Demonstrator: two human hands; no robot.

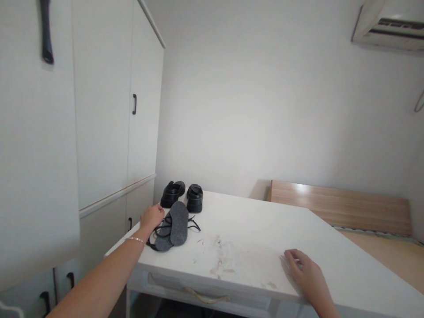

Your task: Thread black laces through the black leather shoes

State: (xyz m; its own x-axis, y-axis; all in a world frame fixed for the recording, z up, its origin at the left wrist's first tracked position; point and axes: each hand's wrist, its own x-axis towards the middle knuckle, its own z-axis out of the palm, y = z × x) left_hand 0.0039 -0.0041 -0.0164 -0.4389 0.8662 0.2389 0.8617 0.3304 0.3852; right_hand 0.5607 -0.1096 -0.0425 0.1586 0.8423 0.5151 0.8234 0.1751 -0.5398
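Shoes (194, 201), two; insoles (179, 224), two

Soft, greyish light puts glare on the wooden headboard (341, 206), with shadow beside it.

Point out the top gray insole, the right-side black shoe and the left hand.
Top gray insole (179, 224): head view, middle of its flat surface.
Right-side black shoe (194, 203): head view, its near end.
Left hand (152, 217): head view, its back.

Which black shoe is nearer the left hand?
The black shoe on the left, close by the left hand's fingertips. The other shoe stands farther right, with the top grey insole lying between it and that hand.
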